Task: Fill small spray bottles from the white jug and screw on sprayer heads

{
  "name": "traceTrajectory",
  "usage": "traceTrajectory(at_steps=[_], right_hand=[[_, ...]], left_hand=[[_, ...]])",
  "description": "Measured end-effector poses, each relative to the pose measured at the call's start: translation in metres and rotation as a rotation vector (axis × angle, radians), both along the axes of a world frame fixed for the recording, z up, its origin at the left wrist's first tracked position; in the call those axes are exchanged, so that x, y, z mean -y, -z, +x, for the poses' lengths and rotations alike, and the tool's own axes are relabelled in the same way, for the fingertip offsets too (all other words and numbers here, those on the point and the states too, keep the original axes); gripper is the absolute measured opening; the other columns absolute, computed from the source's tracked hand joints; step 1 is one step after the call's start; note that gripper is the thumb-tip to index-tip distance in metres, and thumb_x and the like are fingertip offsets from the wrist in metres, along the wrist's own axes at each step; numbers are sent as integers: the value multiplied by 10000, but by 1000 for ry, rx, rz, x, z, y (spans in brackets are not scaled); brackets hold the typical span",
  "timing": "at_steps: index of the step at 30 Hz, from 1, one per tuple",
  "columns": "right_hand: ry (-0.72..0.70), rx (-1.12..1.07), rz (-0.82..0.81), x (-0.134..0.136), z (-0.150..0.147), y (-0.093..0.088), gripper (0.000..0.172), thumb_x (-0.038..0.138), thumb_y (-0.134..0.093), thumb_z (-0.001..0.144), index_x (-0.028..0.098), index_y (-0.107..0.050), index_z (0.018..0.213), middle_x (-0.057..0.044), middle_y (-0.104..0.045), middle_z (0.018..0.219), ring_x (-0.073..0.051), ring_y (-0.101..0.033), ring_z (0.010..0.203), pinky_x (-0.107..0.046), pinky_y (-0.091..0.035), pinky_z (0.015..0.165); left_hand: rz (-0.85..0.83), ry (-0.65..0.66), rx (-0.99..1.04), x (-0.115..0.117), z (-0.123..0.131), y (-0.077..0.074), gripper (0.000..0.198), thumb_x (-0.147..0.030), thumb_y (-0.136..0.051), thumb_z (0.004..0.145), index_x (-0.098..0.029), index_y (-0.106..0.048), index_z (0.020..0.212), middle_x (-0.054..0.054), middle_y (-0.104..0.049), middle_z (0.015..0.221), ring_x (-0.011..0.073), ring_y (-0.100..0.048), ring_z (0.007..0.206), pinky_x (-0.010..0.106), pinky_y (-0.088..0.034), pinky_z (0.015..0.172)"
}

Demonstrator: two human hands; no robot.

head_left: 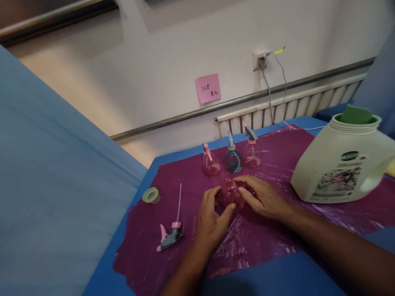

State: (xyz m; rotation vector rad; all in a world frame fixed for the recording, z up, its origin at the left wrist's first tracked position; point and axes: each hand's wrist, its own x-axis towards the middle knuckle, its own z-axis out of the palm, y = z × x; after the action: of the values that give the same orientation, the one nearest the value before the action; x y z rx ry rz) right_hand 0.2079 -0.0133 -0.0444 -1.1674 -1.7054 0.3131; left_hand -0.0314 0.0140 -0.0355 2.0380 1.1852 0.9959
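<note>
Between my two hands stands a clear spray bottle body [229,198], its neck uncovered and the purple sheet showing through it. My left hand [212,216] curls round its left and near side, thumb against the plastic. From the right, my right hand [261,195] grips its upper side with thumb and fingers. A grey and pink spray head [173,236] with a thin dip tube lies on the sheet to the left. Beyond it, a small translucent pale green cup or funnel [151,195] rests near the sheet's left edge.
Behind my hands stand a clear spray bottle [211,166], a dark one [233,160] and another clear one [253,158]. A large cream jug [336,164] with green in its mouth is at right. The purple sheet [148,263] covers a blue table; a cable [270,96] hangs from the wall.
</note>
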Motion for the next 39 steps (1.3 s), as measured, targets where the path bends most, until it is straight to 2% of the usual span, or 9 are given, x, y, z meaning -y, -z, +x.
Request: traceTrajectory(at_steps=[11,18,22,23,26,30,33,36,39], right_hand=[[4,20,34,-2,0,4,291,304,-601,1140,250,-717,1401,-114,-845,1310,-271,-830,1136,-463,-674,1024],[50,41,193,1,3,-5,267,254,-637,1127,262,-710,1385,-99,-842,1257,-259,-827,1077,-441,-674,970],[96,37,273,5,3,-14,213,224,-653,1126,273,-700,1327,-74,-825,1164,-237,-804,1015,-396,-648,905],[95,39,288,6,3,-16,185,214,-654,1125,275,-698,1294,-62,-817,1129,-229,-795,992,-384,-637,893],[73,40,300,10,5,-18,92,202,-622,1137,275,-678,1136,-31,-778,1009,-205,-756,902,-357,-595,837],[85,41,231,15,7,-20,222,273,-539,1182,278,-609,971,-23,-711,884,-198,-671,768,-367,-526,746],[83,67,199,19,7,-22,316,311,-497,1197,282,-564,890,-18,-659,798,-196,-611,707,-379,-478,704],[66,104,202,21,7,-22,377,317,-503,1194,277,-523,820,-4,-601,731,-179,-555,652,-377,-426,662],[45,152,212,21,9,-21,403,297,-513,1196,271,-496,794,6,-566,704,-162,-523,624,-372,-390,639]], left_hand=[[28,8,-20,1,-2,0,561,-348,-820,969,-245,-664,1498,142,-716,1450,327,-718,1311,538,-603,1118],[40,-42,14,7,0,-9,528,-362,-829,955,-248,-671,1446,127,-737,1406,318,-723,1293,522,-571,1135],[75,-105,96,13,0,-17,195,-403,-725,1051,-231,-708,1141,58,-742,1106,235,-713,1024,388,-566,947],[67,-104,119,14,0,-18,200,-425,-670,1094,-230,-696,1056,34,-714,1007,210,-684,939,354,-545,882],[-42,-108,246,16,0,-21,375,-541,-600,1148,-232,-658,944,-22,-589,804,162,-557,746,292,-461,725],[-345,-118,563,12,4,-22,561,-742,-705,1054,-242,-553,850,-75,-458,657,114,-405,579,232,-363,579],[-524,-123,720,6,6,-24,654,-843,-756,969,-242,-539,832,-99,-429,571,88,-352,487,201,-297,499],[-631,-147,800,2,6,-29,679,-876,-736,969,-220,-600,860,-58,-554,570,97,-465,455,197,-336,463],[-736,-190,903,-1,6,-37,605,-742,-604,1128,-160,-702,996,76,-778,773,144,-700,584,205,-458,513]])
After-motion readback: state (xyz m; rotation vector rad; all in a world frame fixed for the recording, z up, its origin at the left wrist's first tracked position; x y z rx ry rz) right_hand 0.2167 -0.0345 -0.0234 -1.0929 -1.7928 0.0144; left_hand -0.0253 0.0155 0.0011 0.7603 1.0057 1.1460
